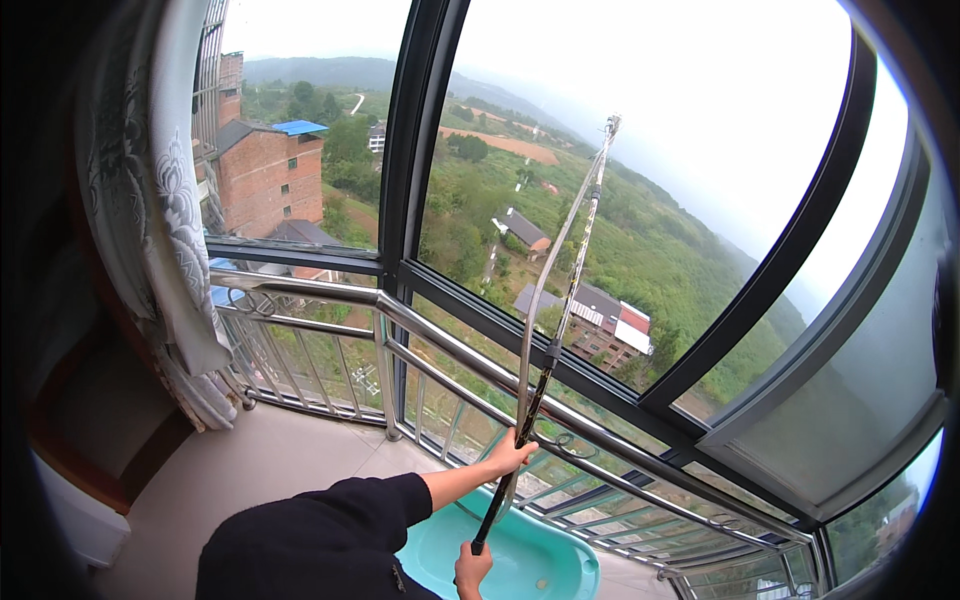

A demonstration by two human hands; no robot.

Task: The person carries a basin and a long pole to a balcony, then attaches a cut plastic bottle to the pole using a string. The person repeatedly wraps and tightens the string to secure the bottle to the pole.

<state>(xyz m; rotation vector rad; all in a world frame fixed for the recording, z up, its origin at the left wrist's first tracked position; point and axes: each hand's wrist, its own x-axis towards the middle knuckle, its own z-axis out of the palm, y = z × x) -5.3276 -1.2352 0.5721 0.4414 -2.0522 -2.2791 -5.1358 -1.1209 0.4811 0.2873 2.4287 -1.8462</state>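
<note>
Both of my hands are closed around a long telescopic pole (537, 395), black at the grip and patterned further up. My left hand (511, 453) holds it higher, with the arm reaching in from the left in a black short sleeve. Lower down, my right hand (472, 569) wraps the pole near its bottom end. A thin greyish hose (548, 262) runs beside the pole from its tip (612, 124) down to my left hand, then reappears just below it. The pole leans up and away past the railing, its tip in front of the large window pane.
A turquoise plastic tub (584, 556) stands on the tiled floor (275, 452) under my hands. The stainless steel railing (455, 352) crosses ahead, before dark window frames (394, 160). A patterned curtain (165, 235) hangs at the left; buildings and green hills lie outside.
</note>
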